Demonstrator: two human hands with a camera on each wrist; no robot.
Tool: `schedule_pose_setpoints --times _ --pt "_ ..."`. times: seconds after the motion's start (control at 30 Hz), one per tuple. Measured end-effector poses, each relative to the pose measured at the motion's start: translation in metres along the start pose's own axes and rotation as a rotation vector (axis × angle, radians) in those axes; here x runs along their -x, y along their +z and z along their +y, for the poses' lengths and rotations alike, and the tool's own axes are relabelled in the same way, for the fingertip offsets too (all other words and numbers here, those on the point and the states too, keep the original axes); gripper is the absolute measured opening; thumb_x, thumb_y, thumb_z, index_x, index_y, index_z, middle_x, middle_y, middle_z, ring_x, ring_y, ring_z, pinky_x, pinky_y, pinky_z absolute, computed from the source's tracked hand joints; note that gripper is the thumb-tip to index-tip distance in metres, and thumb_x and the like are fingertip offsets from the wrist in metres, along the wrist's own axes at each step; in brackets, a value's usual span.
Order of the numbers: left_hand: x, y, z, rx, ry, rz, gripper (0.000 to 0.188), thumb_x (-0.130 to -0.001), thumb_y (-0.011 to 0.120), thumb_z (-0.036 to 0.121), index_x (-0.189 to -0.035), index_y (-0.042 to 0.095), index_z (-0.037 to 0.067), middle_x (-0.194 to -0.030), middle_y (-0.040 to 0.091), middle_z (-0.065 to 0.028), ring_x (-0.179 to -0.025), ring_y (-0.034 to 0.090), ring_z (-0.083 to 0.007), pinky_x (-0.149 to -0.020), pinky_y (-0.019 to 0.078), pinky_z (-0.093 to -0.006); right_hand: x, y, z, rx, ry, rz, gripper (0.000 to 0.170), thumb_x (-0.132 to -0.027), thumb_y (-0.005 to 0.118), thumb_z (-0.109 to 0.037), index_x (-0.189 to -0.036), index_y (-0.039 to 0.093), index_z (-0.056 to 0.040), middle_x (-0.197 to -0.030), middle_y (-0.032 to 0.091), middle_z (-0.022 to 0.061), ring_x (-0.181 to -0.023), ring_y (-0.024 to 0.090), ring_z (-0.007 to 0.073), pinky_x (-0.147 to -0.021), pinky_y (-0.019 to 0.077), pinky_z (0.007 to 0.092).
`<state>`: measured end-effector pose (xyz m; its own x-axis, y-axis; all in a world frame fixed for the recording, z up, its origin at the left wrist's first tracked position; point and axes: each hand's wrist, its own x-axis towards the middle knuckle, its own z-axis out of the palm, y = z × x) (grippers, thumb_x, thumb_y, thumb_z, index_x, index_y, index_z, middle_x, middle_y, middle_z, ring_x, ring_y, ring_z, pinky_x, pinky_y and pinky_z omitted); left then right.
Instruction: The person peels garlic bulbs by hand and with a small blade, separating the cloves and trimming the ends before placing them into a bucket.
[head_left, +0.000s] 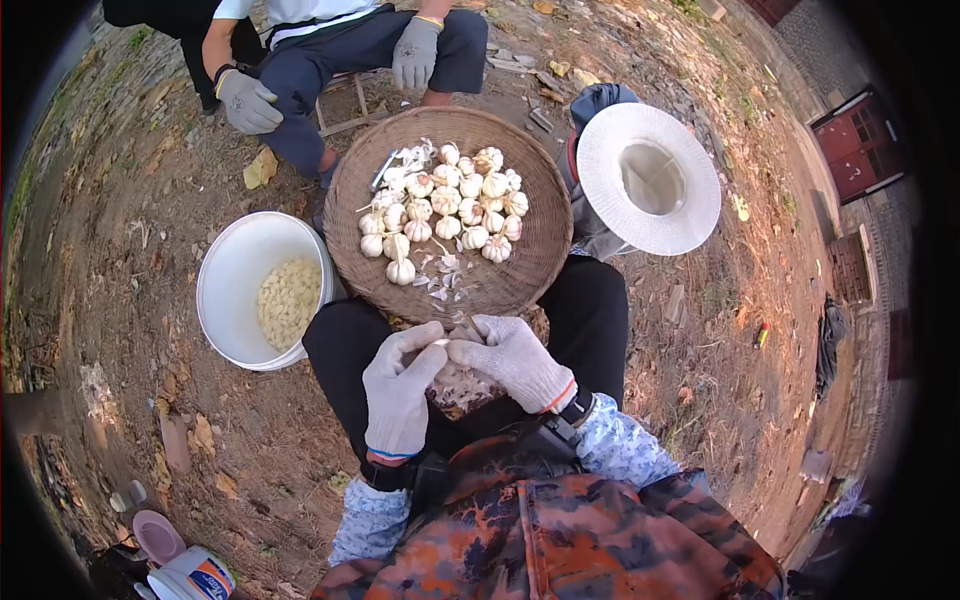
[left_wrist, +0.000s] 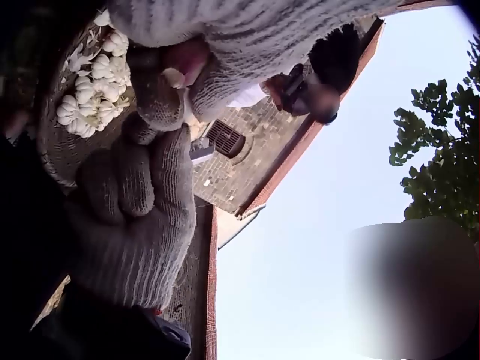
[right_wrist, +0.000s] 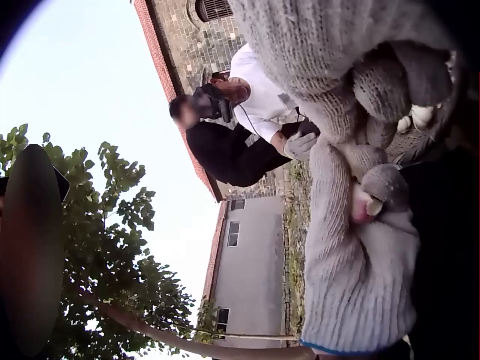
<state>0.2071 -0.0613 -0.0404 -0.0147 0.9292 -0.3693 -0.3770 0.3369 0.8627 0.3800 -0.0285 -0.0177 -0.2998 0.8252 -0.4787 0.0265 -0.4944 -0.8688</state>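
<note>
Both hands wear pale knitted work gloves and meet over the lap. My left hand (head_left: 400, 385) pinches a garlic clove (right_wrist: 365, 205) with pinkish skin and a pale end. From the other side my right hand (head_left: 517, 362) has its thumb and curled fingertips right at the same clove, gripping its edge. In the left wrist view the clove (left_wrist: 187, 61) sits between the gloved fingertips. Just beyond the hands, a round wicker basket (head_left: 545, 215) holds many whole garlic bulbs (head_left: 445, 201) and loose papery skins (head_left: 440, 275).
A white bucket (head_left: 222, 285) with peeled cloves (head_left: 289, 300) stands left of the basket. To the right is a white brimmed hat (head_left: 690, 215). Opposite sits a person with gloved hands (head_left: 247, 102). Garlic skins (head_left: 460, 385) lie below my hands. A labelled tub (head_left: 192, 577) is at lower left.
</note>
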Motion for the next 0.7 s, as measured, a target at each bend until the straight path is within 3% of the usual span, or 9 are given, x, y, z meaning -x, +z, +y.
schedule_pose_setpoints --times 0.07,0.17,0.23,0.27,0.33,0.43,0.57,0.67,0.7 --pt "-0.003 -0.001 0.0 0.002 -0.02 0.003 0.031 -0.098 0.065 0.007 -0.126 0.062 -0.007 -0.104 0.072 -0.0127 -0.077 0.066 -0.013 -0.07 0.0535 -0.0259 0.001 -0.004 0.002 -0.007 0.01 -0.004 0.019 -0.096 0.071 -0.024 -0.094 0.069 -0.0046 -0.075 0.062 -0.0045 -0.062 0.05 0.0017 -0.053 0.039 0.0221" --pt "-0.007 -0.004 -0.004 0.255 -0.144 -0.091 0.029 -0.1 0.065 0.009 -0.125 0.066 -0.004 -0.101 0.073 -0.0076 -0.078 0.066 -0.0093 -0.069 0.0535 -0.0224 0.002 -0.007 0.004 0.022 -0.005 -0.018 0.018 -0.095 0.071 -0.023 -0.092 0.069 -0.0047 -0.075 0.062 -0.0048 -0.061 0.049 0.0018 -0.052 0.0375 0.0222" --pt "-0.008 -0.004 -0.007 0.434 -0.271 -0.09 0.031 -0.102 0.064 0.014 -0.127 0.066 -0.004 -0.095 0.071 -0.0041 -0.07 0.061 -0.0074 -0.062 0.0492 -0.0215 0.004 -0.008 0.008 -0.086 -0.034 -0.053 0.019 -0.095 0.071 -0.023 -0.093 0.071 -0.0039 -0.075 0.062 -0.0055 -0.062 0.049 0.0014 -0.052 0.0373 0.0218" --pt "-0.008 -0.003 -0.007 0.432 -0.27 -0.089 0.031 -0.102 0.064 0.014 -0.127 0.066 -0.004 -0.095 0.071 -0.0041 -0.07 0.061 -0.0074 -0.062 0.0492 -0.0215 0.006 -0.007 0.006 -0.088 -0.035 -0.055 0.019 -0.095 0.071 -0.023 -0.093 0.071 -0.0039 -0.075 0.062 -0.0055 -0.062 0.049 0.0014 -0.052 0.0373 0.0218" --pt "-0.005 0.001 -0.005 -0.229 -0.023 -0.056 0.03 -0.106 0.059 0.022 -0.118 0.068 -0.004 -0.081 0.068 -0.005 -0.061 0.053 -0.0078 -0.058 0.0441 -0.0238 0.013 -0.003 -0.002 -0.158 -0.043 -0.008 0.013 -0.096 0.073 -0.016 -0.092 0.07 -0.0043 -0.074 0.061 -0.0054 -0.063 0.049 0.0018 -0.054 0.036 0.0204" --pt "0.008 0.012 0.006 -0.249 -0.087 -0.12 0.029 -0.106 0.058 0.022 -0.115 0.069 -0.004 -0.072 0.063 -0.001 -0.06 0.053 -0.0067 -0.057 0.0423 -0.0219 0.013 -0.009 0.006 -0.023 -0.074 0.04 0.012 -0.094 0.073 -0.015 -0.093 0.072 -0.0031 -0.076 0.063 -0.0048 -0.063 0.05 0.0018 -0.054 0.0364 0.0205" --pt "0.009 0.016 0.01 -0.161 -0.153 -0.083 0.028 -0.107 0.057 0.021 -0.117 0.07 -0.002 -0.08 0.063 0.0015 -0.063 0.054 -0.0033 -0.053 0.0397 -0.0191 0.018 -0.015 0.011 -0.017 -0.063 -0.019 0.013 -0.093 0.074 -0.014 -0.094 0.072 -0.002 -0.077 0.064 -0.0034 -0.063 0.05 0.002 -0.054 0.0363 0.0208" --pt "0.012 0.017 0.016 0.058 -0.192 -0.117 0.027 -0.107 0.056 0.023 -0.116 0.069 0.001 -0.083 0.062 0.004 -0.065 0.053 0.0007 -0.052 0.038 -0.016 0.019 -0.033 0.024 -0.162 0.011 -0.183 0.017 -0.093 0.072 -0.018 -0.101 0.072 -0.0039 -0.074 0.064 -0.002 -0.056 0.051 0.0044 -0.05 0.0389 0.0219" --pt "0.013 0.022 0.022 0.125 -0.271 -0.009 0.029 -0.107 0.054 0.024 -0.115 0.069 0.001 -0.082 0.061 0.0031 -0.061 0.051 0.0002 -0.05 0.036 -0.0149 0.02 -0.041 0.028 -0.261 0.011 -0.243 0.018 -0.092 0.073 -0.018 -0.101 0.072 -0.0034 -0.075 0.065 -0.0016 -0.056 0.051 0.0049 -0.05 0.0395 0.0221"
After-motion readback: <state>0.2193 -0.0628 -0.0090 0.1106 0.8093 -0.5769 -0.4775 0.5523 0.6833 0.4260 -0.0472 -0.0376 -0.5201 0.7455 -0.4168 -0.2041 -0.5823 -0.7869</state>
